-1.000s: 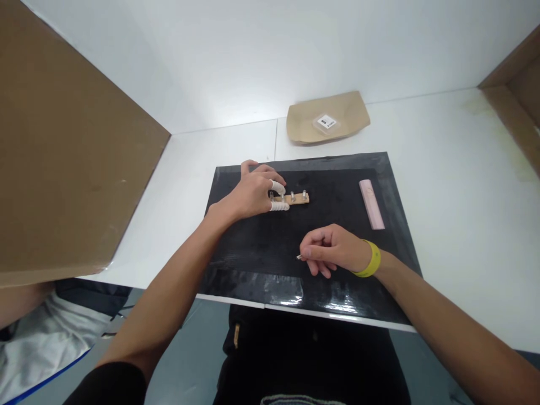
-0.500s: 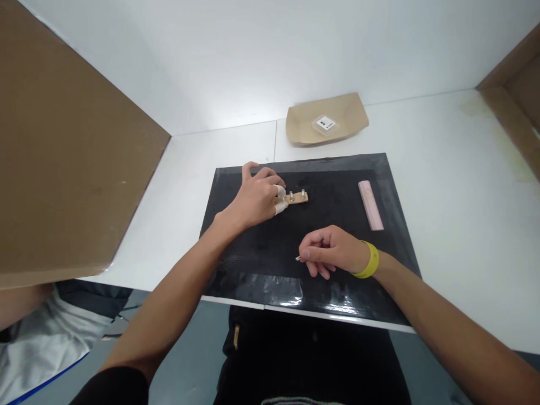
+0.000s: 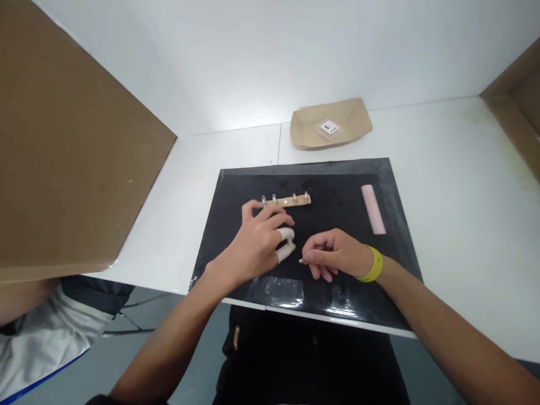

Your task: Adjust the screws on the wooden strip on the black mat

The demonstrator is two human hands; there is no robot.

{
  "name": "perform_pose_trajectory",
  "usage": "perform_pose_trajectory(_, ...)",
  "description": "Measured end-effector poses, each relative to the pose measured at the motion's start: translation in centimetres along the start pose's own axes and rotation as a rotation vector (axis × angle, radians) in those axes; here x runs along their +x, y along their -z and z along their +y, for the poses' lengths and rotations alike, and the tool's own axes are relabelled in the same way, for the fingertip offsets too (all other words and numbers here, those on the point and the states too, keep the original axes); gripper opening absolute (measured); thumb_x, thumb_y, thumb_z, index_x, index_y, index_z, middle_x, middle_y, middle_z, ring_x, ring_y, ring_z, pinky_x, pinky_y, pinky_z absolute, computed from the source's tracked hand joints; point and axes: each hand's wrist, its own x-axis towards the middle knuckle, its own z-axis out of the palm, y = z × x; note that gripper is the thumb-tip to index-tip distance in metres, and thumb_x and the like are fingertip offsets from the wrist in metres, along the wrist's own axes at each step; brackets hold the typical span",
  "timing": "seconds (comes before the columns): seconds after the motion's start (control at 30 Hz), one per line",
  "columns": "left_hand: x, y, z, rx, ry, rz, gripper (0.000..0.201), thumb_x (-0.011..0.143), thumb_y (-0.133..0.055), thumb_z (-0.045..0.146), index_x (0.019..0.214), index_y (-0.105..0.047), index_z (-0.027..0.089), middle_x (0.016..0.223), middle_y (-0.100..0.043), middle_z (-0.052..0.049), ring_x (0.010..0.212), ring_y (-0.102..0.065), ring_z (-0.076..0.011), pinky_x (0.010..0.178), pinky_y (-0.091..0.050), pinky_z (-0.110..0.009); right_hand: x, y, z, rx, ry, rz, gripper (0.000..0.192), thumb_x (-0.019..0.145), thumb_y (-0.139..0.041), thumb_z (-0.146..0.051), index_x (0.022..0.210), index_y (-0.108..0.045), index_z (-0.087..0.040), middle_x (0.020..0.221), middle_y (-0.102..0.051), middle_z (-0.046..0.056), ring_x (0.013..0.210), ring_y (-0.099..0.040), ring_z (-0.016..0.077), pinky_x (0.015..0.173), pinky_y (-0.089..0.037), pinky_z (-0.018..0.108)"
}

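My left hand [image 3: 264, 239], with white finger cots on thumb and index finger, is over the black mat [image 3: 240, 188]. Thumb and index tips are pinched together; what lies between them is too small to make out. Behind that hand, a narrow wooden strip [image 3: 289, 202] carries several small clear upright pegs and a white dot at a gap between them. My right hand [image 3: 331, 253] rests low over the mat, its thumb and index finger closed on a small, shiny, light-coloured piece [image 3: 301, 260]. Its tip points toward my left fingertips, a short gap away.
A pink bar-shaped block [image 3: 373, 209] lies on the mat's right side. Behind the mat, a brown paper tray [image 3: 354, 121] holds a small clear case [image 3: 329, 129] with a label. A brown panel [image 3: 76, 152] borders the left, and a person's clothing [image 3: 71, 320] shows below it.
My left hand has come away from the wooden strip toward me, near my right hand. The strip's pegs and a white dot are now uncovered. My right hand has barely moved.
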Motion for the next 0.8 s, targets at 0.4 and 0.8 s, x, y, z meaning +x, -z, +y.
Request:
perform_pose_trajectory(0.4,-3.0,-3.3,-0.3,-0.25,0.333,0.141,0.011,0.097,-0.068,0.033,0.091,-0.076,0.028,0.119,-0.077,0.0,0.12,-0.062,-0.0237,0.104,-0.026,-0.05,-0.2,0.2,0.0,-0.037,-0.024,0.021,0.042,0.084,-0.075,-0.054,0.083,-0.065,-0.013,0.063,-0.068,0.002,0.043,-0.054,0.0064,0.038,-0.03,0.018)
perform_pose_trajectory(0.8,-2.8,-4.4,1.2,-0.233,0.574,0.206,0.032,0.087,-0.081,0.04,0.115,-0.071,0.027,0.129,-0.072,-0.006,0.12,-0.061,-0.0294,0.099,-0.029,-0.05,-0.5,0.2,0.1,-0.065,-0.054,0.042,0.044,0.084,-0.075,-0.057,0.085,-0.066,-0.014,0.063,-0.068,0.003,0.046,-0.056,0.0082,0.042,-0.036,0.019)
